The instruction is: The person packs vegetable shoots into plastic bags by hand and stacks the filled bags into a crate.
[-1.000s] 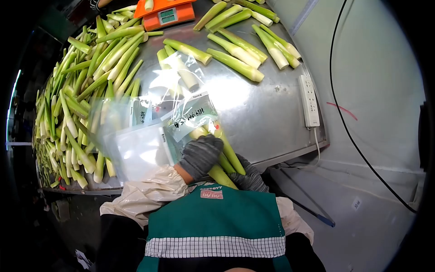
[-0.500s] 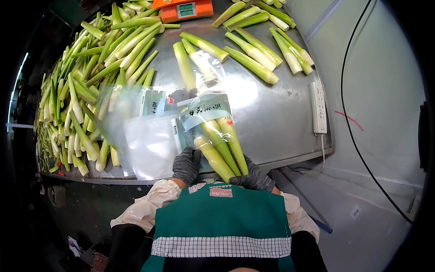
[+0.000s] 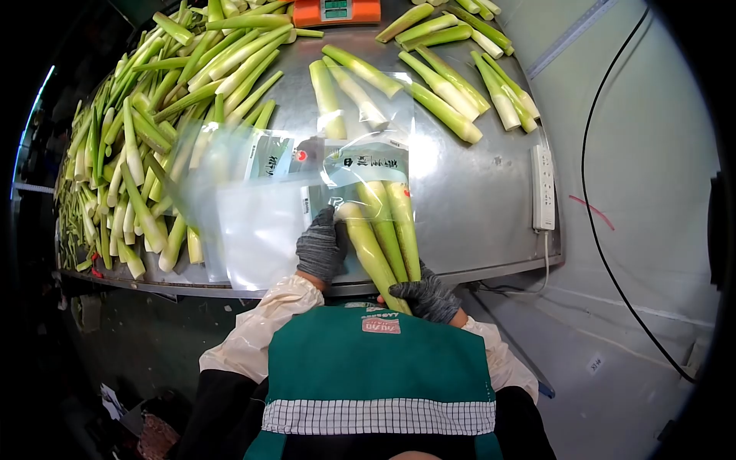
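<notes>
Three green-white water bamboo shoots slant upward from my lap, their upper ends inside a clear plastic bag printed with a blue-green label. Gloved in grey, my right hand is wrapped around their lower ends. My left hand, also gloved, grips the bag's open edge, just left of the shoots; its fingertips are partly hidden by the film. More flat clear bags lie on the metal table beside my left hand.
A large heap of water bamboo shoots covers the table's left side. Several loose shoots lie at the back. An orange scale stands at the far edge. A white power strip runs along the right edge, near a metal table surface.
The shoots have gone further up into the bag, and the bag has straightened out. My left hand has moved up along the bag's edge. The view has shifted slightly.
</notes>
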Demonstrator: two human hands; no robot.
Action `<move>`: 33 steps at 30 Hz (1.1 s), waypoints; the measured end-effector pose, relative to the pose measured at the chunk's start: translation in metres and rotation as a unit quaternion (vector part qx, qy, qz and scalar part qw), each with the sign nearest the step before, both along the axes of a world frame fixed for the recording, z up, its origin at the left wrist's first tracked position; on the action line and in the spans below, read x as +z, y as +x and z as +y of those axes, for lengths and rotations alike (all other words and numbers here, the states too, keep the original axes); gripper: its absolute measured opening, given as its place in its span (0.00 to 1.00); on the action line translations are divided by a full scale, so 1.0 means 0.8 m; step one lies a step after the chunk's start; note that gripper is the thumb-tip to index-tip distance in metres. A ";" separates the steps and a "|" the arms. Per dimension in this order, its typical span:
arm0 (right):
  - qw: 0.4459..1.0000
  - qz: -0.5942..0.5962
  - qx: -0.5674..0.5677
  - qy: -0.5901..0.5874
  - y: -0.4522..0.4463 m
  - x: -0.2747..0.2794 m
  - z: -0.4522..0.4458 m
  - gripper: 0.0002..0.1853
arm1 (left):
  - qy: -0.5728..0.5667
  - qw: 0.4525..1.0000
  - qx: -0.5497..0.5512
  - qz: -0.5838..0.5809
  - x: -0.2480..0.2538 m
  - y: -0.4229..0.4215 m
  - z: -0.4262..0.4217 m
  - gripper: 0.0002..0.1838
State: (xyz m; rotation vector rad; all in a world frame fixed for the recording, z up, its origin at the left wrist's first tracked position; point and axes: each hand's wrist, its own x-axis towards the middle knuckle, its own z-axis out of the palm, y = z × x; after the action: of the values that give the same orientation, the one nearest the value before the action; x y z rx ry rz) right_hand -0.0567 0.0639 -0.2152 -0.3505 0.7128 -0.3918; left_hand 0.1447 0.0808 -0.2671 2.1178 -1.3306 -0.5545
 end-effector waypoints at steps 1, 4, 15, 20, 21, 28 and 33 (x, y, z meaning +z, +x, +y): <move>1.000 -0.003 -0.004 -0.002 0.000 -0.002 0.001 0.35 | -0.026 0.999 0.002 -0.020 -0.008 0.003 -0.002 0.15; 1.000 -0.011 -0.018 -0.010 0.000 -0.005 0.006 0.32 | -0.082 0.995 0.005 -0.051 -0.004 0.010 -0.006 0.11; 0.998 -0.051 -0.044 -0.006 -0.002 0.023 0.003 0.29 | -0.238 0.958 -0.136 -0.085 0.064 -0.022 0.005 0.08; 0.996 -0.029 -0.058 -0.068 -0.007 0.040 0.000 0.32 | -0.289 0.931 -0.195 -0.110 0.084 -0.028 -0.002 0.08; 0.993 -0.018 -0.065 -0.100 -0.010 0.041 -0.001 0.32 | -0.289 0.934 -0.190 -0.089 0.091 -0.033 0.002 0.07; 0.994 -0.047 -0.072 -0.070 -0.011 0.066 -0.005 0.28 | -0.257 0.958 -0.128 -0.002 0.104 -0.044 -0.012 0.02; 0.996 -0.045 -0.060 -0.037 -0.022 0.130 -0.004 0.29 | -0.189 0.954 -0.090 0.213 0.155 -0.052 -0.025 0.02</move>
State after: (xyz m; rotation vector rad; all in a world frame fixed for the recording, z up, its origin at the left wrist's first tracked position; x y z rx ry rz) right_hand -0.0742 0.0607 -0.1116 -0.3596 0.6339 -0.5459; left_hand 0.1028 0.0606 -0.1429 1.4762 -1.2635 -0.7198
